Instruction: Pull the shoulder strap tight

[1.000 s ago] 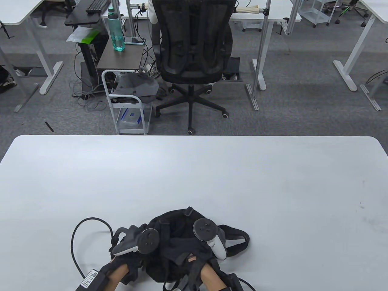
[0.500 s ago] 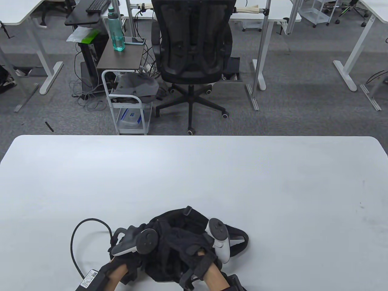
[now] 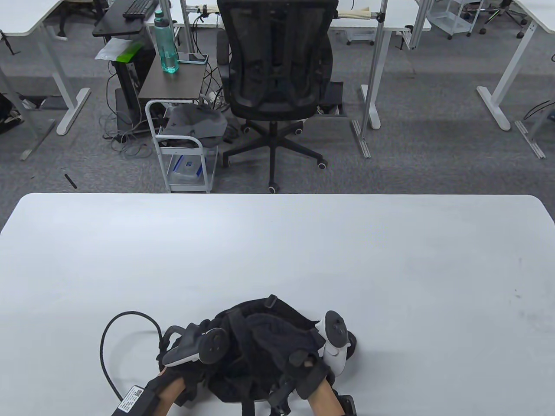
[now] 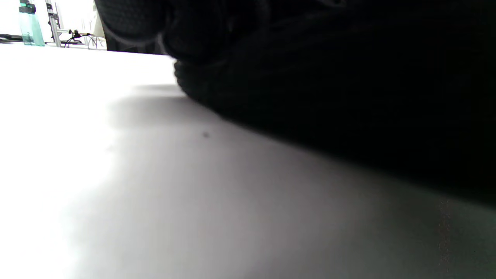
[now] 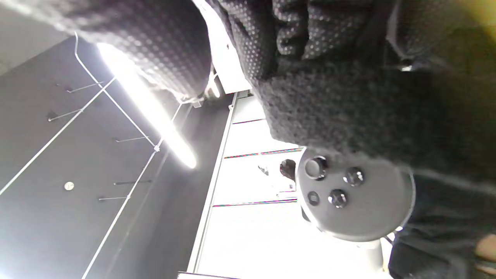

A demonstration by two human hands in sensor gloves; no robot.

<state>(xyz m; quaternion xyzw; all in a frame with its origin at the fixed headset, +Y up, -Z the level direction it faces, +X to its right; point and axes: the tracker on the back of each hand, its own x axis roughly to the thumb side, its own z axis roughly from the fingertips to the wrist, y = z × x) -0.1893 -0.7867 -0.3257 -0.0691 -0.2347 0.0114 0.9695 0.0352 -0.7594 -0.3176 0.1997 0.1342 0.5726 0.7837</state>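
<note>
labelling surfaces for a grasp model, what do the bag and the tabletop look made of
Bag: seemingly soft black woven fabric, matte; it slumps and folds.
Tabletop: hard, smooth white surface, probably laminate; faint sheen with a few scuff marks.

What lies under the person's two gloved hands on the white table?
A black backpack lies under the left hand and right hand. Its shoulder strap and both sets of fingers are covered, so any grip cannot be seen.
</note>
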